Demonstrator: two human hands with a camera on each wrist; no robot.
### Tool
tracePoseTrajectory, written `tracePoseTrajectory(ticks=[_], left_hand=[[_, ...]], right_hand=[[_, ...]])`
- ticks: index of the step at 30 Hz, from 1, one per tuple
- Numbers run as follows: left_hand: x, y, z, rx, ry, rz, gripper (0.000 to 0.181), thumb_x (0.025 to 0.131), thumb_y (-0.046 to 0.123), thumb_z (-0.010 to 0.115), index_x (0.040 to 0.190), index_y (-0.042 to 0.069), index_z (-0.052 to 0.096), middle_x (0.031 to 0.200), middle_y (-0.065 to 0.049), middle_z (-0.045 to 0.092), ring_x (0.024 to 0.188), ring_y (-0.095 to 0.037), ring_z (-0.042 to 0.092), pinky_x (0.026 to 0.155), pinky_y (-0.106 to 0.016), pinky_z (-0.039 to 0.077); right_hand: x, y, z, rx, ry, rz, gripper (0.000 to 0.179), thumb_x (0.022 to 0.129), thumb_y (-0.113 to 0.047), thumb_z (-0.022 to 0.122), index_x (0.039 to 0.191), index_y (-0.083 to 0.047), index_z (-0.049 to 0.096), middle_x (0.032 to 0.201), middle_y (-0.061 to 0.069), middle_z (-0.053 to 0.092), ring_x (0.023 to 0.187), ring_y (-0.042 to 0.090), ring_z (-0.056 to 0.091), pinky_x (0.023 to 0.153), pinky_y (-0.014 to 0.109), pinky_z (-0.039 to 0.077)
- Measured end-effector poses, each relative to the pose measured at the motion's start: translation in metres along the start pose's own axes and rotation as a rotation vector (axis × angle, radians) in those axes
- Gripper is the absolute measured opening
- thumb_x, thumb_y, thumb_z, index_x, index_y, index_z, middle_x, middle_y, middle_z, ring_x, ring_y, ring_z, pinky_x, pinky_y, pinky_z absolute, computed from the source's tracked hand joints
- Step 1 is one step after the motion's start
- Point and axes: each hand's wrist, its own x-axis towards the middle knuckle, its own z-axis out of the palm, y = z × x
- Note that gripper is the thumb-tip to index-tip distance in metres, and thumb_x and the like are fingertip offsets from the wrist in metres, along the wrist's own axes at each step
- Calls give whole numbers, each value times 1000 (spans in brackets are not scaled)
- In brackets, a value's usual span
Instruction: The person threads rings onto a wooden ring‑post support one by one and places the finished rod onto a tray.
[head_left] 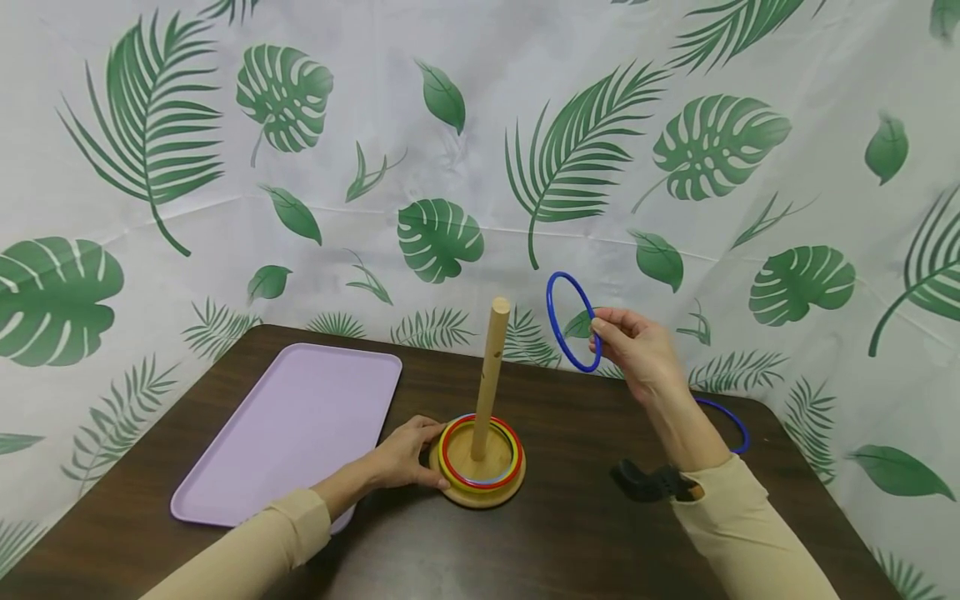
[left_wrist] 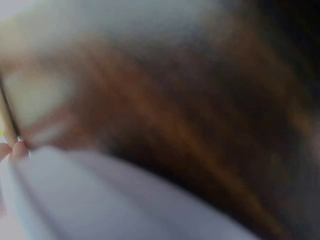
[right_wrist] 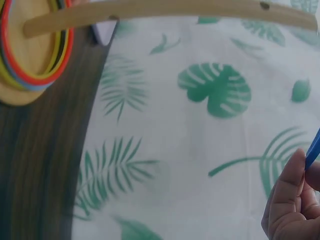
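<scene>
The right wrist view's edge cuts off most of the held blue ring (right_wrist: 314,151).

The head camera looked forward and down over the surface (head_left: 570,537), far enough back to cover the left hand (head_left: 408,454), right hand (head_left: 637,346) and leaf-print backdrop (head_left: 360,225). The right wrist camera sat nearer and was turned sideways (the wooden peg (right_wrist: 175,12) ran almost level); it shared peg, base (right_wrist: 17,95) and backdrop with the head view. The left wrist view was mostly close brown blur.
</scene>
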Motion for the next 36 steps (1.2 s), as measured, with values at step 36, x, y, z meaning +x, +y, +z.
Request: tracePoseTrajectory(ticks=[36], left_hand=[[-2,-2,0,10,16,45,82,63,29,87,129,-6,52,119,-21,52,108,-31,52,91,-44,45]], right_hand=[[-5,74,54,-286,-109,98,22,89,1,58,105,17,57,72,0,59,60,9,59,59,20,51]])
